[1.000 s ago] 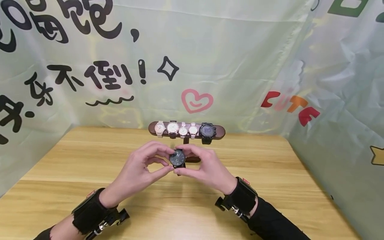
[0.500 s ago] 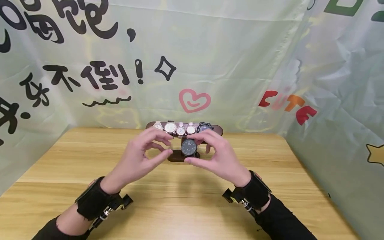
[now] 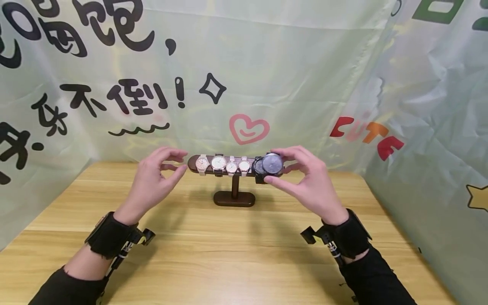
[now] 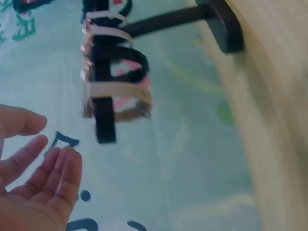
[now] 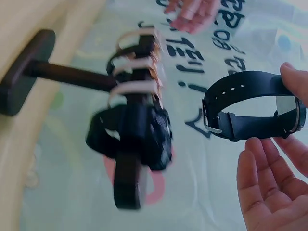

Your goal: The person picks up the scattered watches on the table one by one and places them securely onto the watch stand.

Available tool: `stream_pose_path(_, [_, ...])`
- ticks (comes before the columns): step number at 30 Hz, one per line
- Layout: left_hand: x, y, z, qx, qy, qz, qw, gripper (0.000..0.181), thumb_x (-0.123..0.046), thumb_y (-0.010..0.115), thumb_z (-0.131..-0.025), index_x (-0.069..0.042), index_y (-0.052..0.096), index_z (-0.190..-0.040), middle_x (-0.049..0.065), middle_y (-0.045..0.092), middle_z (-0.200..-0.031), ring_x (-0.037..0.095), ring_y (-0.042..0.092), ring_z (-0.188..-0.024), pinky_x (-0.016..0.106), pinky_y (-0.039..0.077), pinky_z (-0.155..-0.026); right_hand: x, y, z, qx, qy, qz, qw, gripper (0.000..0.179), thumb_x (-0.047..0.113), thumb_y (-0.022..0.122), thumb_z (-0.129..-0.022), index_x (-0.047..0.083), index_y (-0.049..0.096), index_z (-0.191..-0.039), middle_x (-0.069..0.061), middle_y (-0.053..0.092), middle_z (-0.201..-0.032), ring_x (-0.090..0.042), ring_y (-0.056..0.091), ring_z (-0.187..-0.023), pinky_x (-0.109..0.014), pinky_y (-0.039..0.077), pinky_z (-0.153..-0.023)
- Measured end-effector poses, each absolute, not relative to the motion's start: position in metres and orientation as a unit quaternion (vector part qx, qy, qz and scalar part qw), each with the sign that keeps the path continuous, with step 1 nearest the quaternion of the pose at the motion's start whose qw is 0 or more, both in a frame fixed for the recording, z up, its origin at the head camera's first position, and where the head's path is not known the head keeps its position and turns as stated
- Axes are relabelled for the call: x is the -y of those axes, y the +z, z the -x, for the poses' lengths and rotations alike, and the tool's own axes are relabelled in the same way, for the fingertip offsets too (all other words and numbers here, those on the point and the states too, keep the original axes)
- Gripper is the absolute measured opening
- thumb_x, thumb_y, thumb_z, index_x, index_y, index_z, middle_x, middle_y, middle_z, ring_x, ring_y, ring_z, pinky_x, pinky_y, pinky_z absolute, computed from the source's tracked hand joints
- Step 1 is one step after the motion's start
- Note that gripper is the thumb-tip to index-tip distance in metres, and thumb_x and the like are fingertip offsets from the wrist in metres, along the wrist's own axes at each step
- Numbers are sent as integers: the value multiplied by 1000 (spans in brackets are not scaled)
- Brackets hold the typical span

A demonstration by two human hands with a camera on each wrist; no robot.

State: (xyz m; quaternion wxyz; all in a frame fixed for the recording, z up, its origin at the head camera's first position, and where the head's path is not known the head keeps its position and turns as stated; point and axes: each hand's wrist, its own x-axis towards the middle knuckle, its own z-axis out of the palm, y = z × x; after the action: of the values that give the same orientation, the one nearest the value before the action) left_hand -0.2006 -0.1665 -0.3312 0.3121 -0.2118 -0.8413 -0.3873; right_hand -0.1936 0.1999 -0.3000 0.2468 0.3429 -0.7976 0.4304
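Note:
My right hand [image 3: 310, 180] pinches a black wristwatch [image 3: 272, 164] between thumb and fingers, its dial toward the head camera. In the right wrist view the buckled black strap [image 5: 240, 83] forms a closed loop, apart from the T-shaped watch stand [image 5: 129, 185]. On the stand's bar sit several watches: pale-strapped ones, a dark-strapped one with a white dial [image 3: 219, 162], and a chunky black watch [image 3: 259, 166] at the right, partly hidden behind the held one. My left hand [image 3: 154, 176], fingers loosely bent and holding nothing, hovers beside the bar's left end, apart from it in the left wrist view.
The stand's oval base [image 3: 234, 199] rests toward the back of the wooden table [image 3: 228, 254]. Behind and beside the table hangs a pale printed cloth [image 3: 297, 84]. Black wrist straps with small cameras [image 3: 114, 237] sit on both wrists.
The left hand has let go of the black watch and moved left to the bar's end. The right hand has carried the watch up and right, in front of the bar's right end.

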Motion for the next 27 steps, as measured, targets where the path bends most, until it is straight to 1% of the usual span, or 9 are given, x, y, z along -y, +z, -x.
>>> stream_pose_path(2, [169, -333, 203, 850, -385, 195, 302, 27, 1, 75, -97, 2, 73, -124, 18, 73, -123, 32, 73, -108, 30, 65, -87, -206, -297, 195, 799, 434, -334, 249, 60, 4, 92, -83, 13, 71, -138, -3, 70, -121, -7, 65, -110, -23, 63, -89])
stream_pose_path(4, [171, -336, 206, 857, -386, 180, 290, 28, 1, 73, -98, 2, 73, -126, 19, 72, -125, 34, 73, -110, 41, 65, -90, -213, -294, 197, 801, 436, -323, 254, 60, 2, 92, -83, 14, 71, -138, -2, 70, -120, -6, 65, -110, -22, 63, -90])
stream_pose_path(6, [173, -338, 209, 862, -392, 172, 273, 29, 1, 73, -99, 3, 72, -128, 21, 71, -129, 36, 72, -112, 46, 64, -92, -219, -292, 199, 804, 435, -313, 257, 60, 2, 91, -84, 14, 71, -139, -1, 69, -120, -5, 65, -111, -22, 62, -93])
stream_pose_path(8, [174, -341, 211, 866, -396, 167, 256, 31, 0, 72, -99, 3, 71, -130, 22, 70, -130, 36, 72, -113, 47, 64, -93, -224, -290, 201, 806, 436, -304, 258, 60, 1, 90, -84, 14, 71, -139, -2, 69, -121, -5, 65, -111, -22, 62, -95])
stream_pose_path(11, [176, -345, 214, 871, -397, 166, 237, 33, -1, 71, -100, 4, 69, -133, 23, 70, -130, 36, 71, -114, 47, 64, -94, -232, -289, 205, 813, 433, -290, 258, 58, 1, 90, -85, 12, 71, -138, -3, 69, -120, -3, 65, -110, -18, 61, -96])
stream_pose_path(16, [175, -348, 215, 876, -392, 170, 225, 34, -2, 71, -101, 5, 69, -134, 24, 70, -128, 39, 72, -114, 53, 64, -94, -244, -290, 213, 832, 423, -264, 242, 54, 8, 89, -89, 14, 71, -139, -3, 68, -119, 1, 66, -108, -12, 57, -97])
stream_pose_path(20, [175, -349, 215, 878, -389, 173, 219, 34, -3, 71, -101, 5, 69, -134, 23, 71, -126, 37, 72, -113, 50, 65, -93, -253, -294, 221, 845, 418, -245, 226, 53, 14, 88, -91, 17, 70, -141, -1, 68, -121, 5, 67, -108, -12, 57, -99])
stream_pose_path(23, [175, -350, 215, 879, -389, 175, 214, 34, -3, 72, -101, 4, 69, -134, 23, 72, -125, 36, 73, -112, 47, 66, -92, -259, -297, 226, 850, 417, -238, 217, 53, 16, 88, -91, 16, 69, -141, -2, 68, -121, 6, 67, -108, -11, 56, -100])
stream_pose_path(27, [174, -350, 215, 880, -388, 174, 210, 35, -4, 73, -101, 4, 69, -135, 23, 72, -125, 36, 73, -112, 47, 66, -92, -264, -301, 232, 856, 413, -232, 207, 54, 18, 88, -91, 15, 69, -141, -4, 69, -122, 5, 66, -108, -9, 54, -100])
